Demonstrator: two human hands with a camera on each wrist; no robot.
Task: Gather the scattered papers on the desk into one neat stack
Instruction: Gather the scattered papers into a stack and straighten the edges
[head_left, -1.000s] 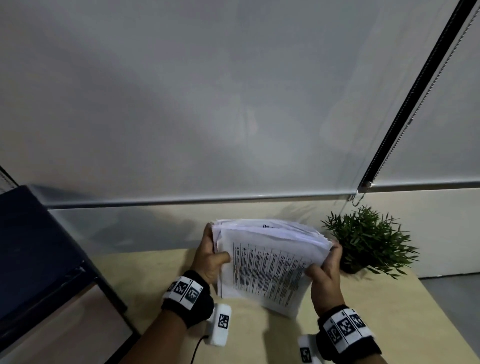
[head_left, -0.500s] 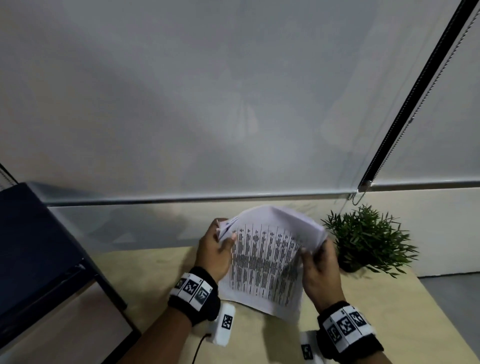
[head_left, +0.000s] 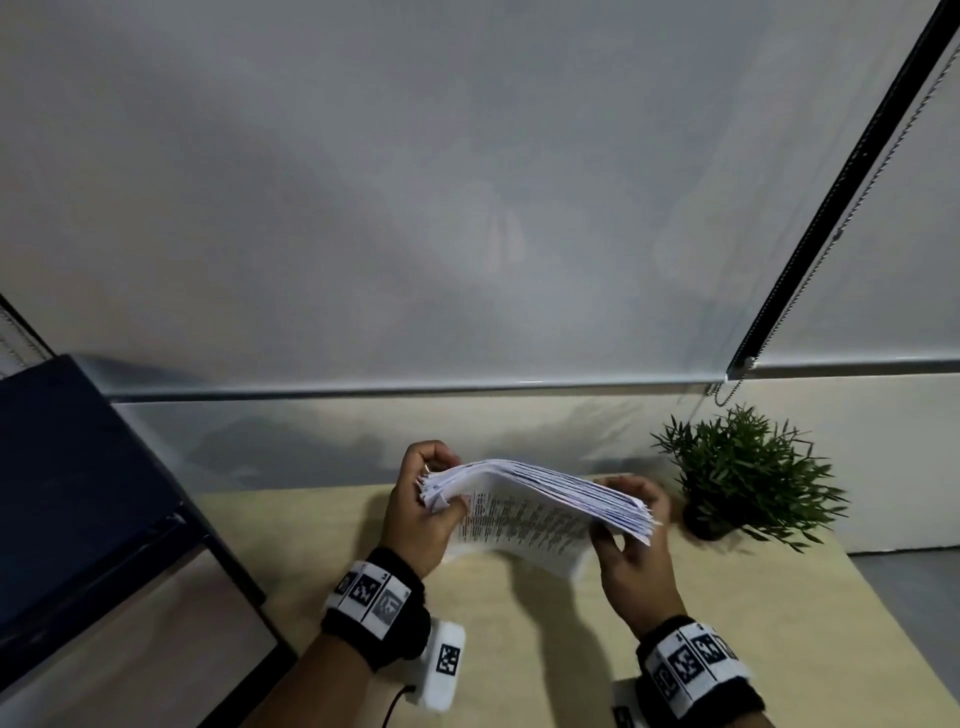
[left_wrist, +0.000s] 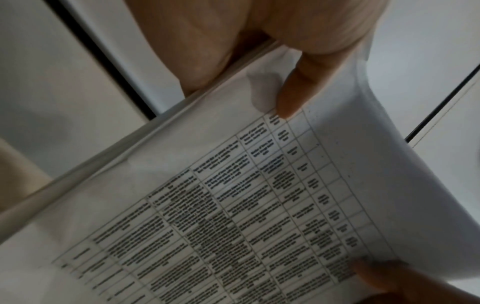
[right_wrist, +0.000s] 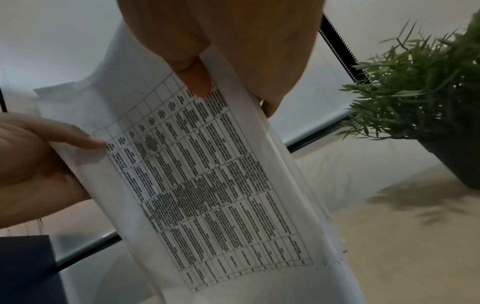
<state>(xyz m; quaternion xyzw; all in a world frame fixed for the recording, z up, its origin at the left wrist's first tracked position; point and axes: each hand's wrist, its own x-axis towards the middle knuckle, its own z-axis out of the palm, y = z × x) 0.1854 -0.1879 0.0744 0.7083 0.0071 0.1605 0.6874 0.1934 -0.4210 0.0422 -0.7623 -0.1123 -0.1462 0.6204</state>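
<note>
The left hand (head_left: 423, 512) gripped one end of the stack of papers (head_left: 540, 501), thumb curled over the printed face and fingers wrapped behind. The right hand (head_left: 631, 540) pinched the opposite end, its thumb (right_wrist: 196, 80) pressed on the printed sheet and its fingers behind the pile. Between the two hands the one stack was held in the air above the desk (head_left: 519, 623), bowed, with many sheet edges fanned along its upper side; the sheets were too many and too close to count.

The facing sheet carried a printed table of ruled rows and columns filled with small black text, too blurred to read in either wrist view. Each wrist wore a black band with white square code markers; two bands in all, and a white camera unit hung under each.

The desk was pale wood. One small potted plant (head_left: 743, 470) stood at its far right corner, near the right hand but apart from the papers. A dark cabinet (head_left: 78, 483) stood at the left. Behind the desk hung grey roller blinds (head_left: 467, 182) with a bead chain.
</note>
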